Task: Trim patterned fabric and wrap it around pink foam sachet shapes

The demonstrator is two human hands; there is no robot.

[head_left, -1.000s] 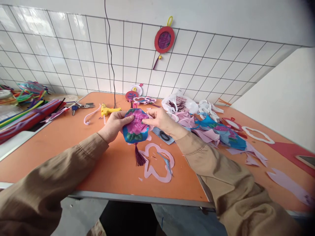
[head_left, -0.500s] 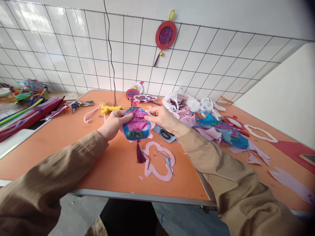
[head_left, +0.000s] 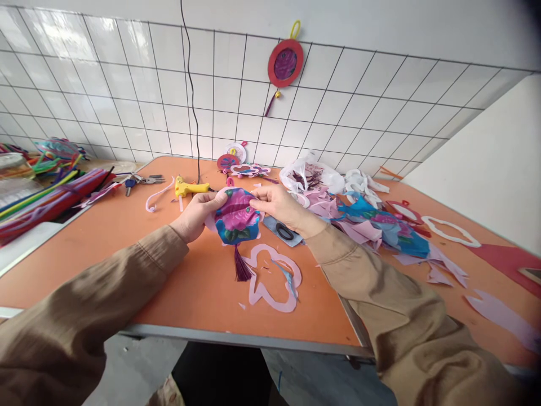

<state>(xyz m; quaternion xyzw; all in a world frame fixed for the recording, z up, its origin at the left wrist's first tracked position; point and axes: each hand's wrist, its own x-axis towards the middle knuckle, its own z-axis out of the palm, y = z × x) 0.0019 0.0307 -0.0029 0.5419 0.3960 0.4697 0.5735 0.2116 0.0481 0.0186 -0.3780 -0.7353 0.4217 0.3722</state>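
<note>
Between my hands, above the table, is a piece of floral fabric (head_left: 237, 219) in pink, blue and green, lying over a pale pink felt backing whose edge peeks out. A dark purple tassel (head_left: 242, 265) hangs below it and a pink loop (head_left: 230, 182) stands at its top. My left hand (head_left: 198, 211) pinches the left edge, thumb on the front. My right hand (head_left: 283, 206) pinches the upper right edge of the fabric. On the table below lies a pink felt outline (head_left: 276, 276) with a blue scrap on it. Black-handled scissors (head_left: 284, 230) rest under my right wrist.
A yellow glue gun (head_left: 189, 187) lies behind my left hand, keys (head_left: 132, 183) farther left. Pipe cleaners (head_left: 51, 197) are heaped at the left. Fabric scraps (head_left: 393, 228) and a plastic bag (head_left: 310, 175) spread across the right. A red round ornament (head_left: 286, 63) hangs on the tiled wall.
The fabric's upper part now folds and tilts a little between my fingers. Both hands keep their pinch, with only a slight shift; the other things lie as before.
</note>
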